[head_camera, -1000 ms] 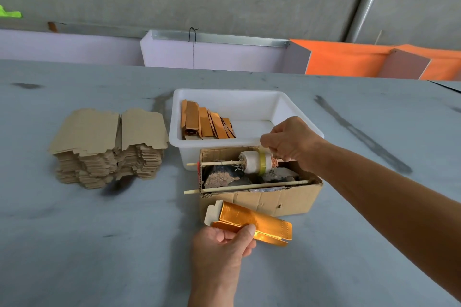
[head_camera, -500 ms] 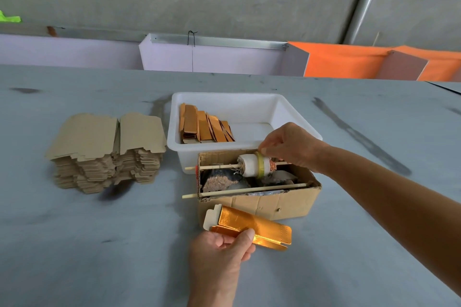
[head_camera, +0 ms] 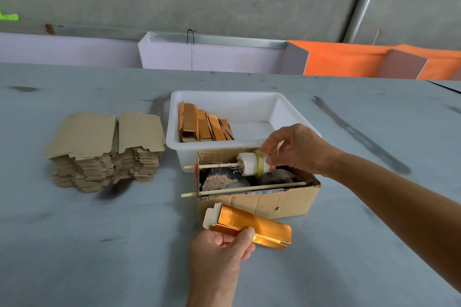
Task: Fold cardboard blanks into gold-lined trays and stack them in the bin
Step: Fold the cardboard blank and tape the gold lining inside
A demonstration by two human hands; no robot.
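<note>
My left hand (head_camera: 220, 252) grips a partly folded gold-lined tray (head_camera: 252, 225) low over the table, just in front of a small cardboard box (head_camera: 279, 200). My right hand (head_camera: 295, 148) reaches over that box and pinches the right end of a tape roll (head_camera: 254, 164) threaded on a wooden stick. Behind the box stands the white bin (head_camera: 284, 109) with several folded gold trays (head_camera: 204, 123) leaning along its left side. A tall stack of flat cardboard blanks (head_camera: 104, 149) sits on the table at the left.
A second wooden stick (head_camera: 239, 189) lies across the cardboard box and pokes out to the left. Lumpy dark material fills the box. The grey table (head_camera: 74, 244) stretches wide. Purple and orange panels (head_camera: 349, 62) stand beyond its far edge.
My right hand's fingers have shifted on the tape roll's end, with the fingertips lifting slightly. My left hand keeps the gold tray in nearly the same place.
</note>
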